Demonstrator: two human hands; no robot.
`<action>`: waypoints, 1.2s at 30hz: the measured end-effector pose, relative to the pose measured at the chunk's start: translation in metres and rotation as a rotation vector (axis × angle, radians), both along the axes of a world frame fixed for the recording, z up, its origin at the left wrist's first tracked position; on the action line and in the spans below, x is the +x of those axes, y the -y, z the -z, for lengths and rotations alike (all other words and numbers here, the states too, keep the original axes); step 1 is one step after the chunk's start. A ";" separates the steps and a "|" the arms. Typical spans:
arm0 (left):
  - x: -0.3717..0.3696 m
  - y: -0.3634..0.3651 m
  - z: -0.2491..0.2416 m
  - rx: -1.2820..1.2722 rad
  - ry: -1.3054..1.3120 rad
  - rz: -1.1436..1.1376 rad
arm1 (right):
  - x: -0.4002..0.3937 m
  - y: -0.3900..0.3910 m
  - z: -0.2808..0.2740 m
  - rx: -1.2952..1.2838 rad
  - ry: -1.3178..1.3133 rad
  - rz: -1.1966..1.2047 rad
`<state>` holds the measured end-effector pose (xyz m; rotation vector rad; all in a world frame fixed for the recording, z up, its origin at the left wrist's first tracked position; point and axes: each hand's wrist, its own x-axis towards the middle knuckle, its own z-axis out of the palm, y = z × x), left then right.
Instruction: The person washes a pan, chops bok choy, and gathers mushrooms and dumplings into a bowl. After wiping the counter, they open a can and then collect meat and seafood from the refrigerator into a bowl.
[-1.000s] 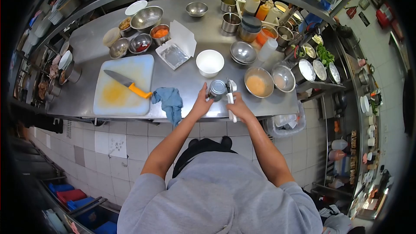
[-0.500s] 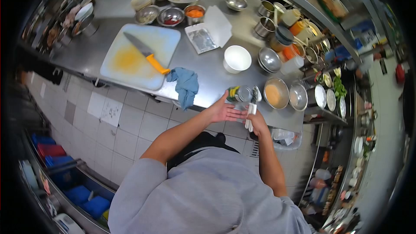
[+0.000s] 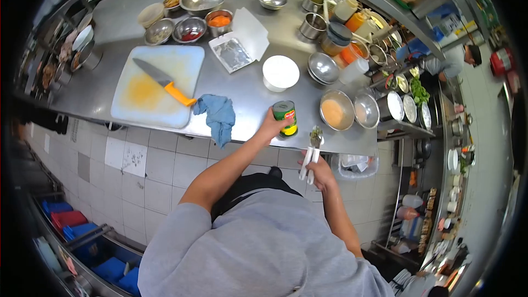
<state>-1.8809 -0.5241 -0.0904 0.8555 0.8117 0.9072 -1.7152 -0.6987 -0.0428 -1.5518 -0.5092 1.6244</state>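
Observation:
At the front edge of the steel table [image 3: 247, 115], my left hand [image 3: 270, 126] grips a green and yellow can [image 3: 285, 118], which stands upright with its grey top up. My right hand [image 3: 322, 173] holds a can opener with white handles [image 3: 309, 165], its metal head pointing toward the table, just right of the can. A white bowl [image 3: 280, 73] sits behind the can. Left of my left hand, a blue cloth [image 3: 217, 115] hangs over the edge beside a white cutting board [image 3: 157, 85] bearing a knife with an orange handle [image 3: 180, 93].
Metal bowls with liquid [image 3: 336, 110] stand at the right. Bowls of ingredients [image 3: 219, 21] and an open white box [image 3: 234, 52] are at the back. Sauce bottles [image 3: 345, 8] line the back right. A plastic bin [image 3: 355, 166] sits below the right end.
My left hand has closed around the can, which now shows its label. My right hand has moved slightly down and left with the can opener, apart from my left hand. The view has shifted.

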 end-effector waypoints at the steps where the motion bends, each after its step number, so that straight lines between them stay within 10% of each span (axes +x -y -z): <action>1: 0.000 -0.003 0.005 0.156 -0.094 0.013 | 0.003 -0.007 -0.002 0.004 0.035 -0.032; 6: -0.002 -0.013 -0.013 0.794 -0.557 0.081 | 0.004 -0.063 -0.023 0.056 0.127 -0.140; 28: -0.002 0.000 -0.007 0.915 -0.824 -0.239 | -0.011 -0.108 -0.050 0.039 0.515 -0.349; 31: -0.020 0.016 0.020 0.446 -0.763 -0.075 | -0.004 -0.109 -0.045 0.116 0.451 -0.421; 34: -0.025 0.044 0.012 -0.041 -0.436 0.546 | -0.006 -0.107 -0.046 0.129 0.288 -0.337; 36: -0.009 0.059 0.001 0.044 -0.288 0.582 | -0.001 -0.108 -0.030 0.121 0.229 -0.325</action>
